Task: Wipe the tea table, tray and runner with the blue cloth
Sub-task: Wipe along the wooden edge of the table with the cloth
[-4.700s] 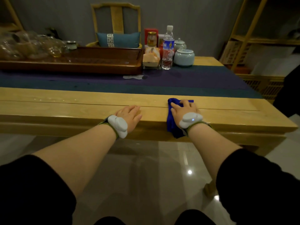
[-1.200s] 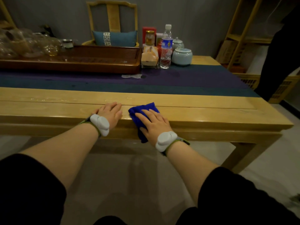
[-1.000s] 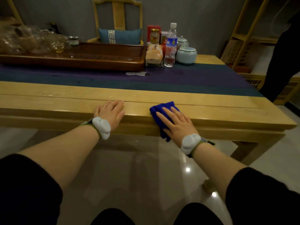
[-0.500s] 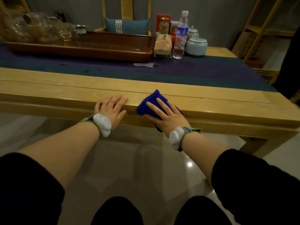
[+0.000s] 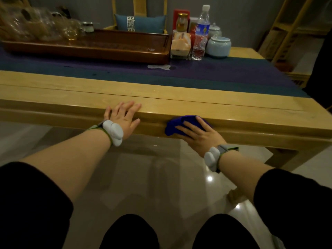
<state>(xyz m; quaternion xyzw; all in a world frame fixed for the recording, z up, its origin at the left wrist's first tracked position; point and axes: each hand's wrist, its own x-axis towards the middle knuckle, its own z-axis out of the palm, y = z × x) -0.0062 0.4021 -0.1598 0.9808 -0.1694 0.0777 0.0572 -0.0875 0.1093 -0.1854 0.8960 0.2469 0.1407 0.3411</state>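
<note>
The blue cloth is bunched against the front side face of the yellow wooden tea table, just below its top edge. My right hand presses it there with fingers spread flat. My left hand rests flat on the table's front edge, to the left of the cloth. A dark purple and teal runner lies along the tabletop. The brown wooden tray stands on the runner at the back left.
Glass teaware sits at the tray's left end. Right of the tray stand a water bottle, a tissue box, jars and a pale lidded pot. A chair with a blue cushion is behind. Wooden shelving stands right.
My right hand has slid the cloth off the tabletop edge down onto the table's front face and to the right. My left hand has stayed on the edge.
</note>
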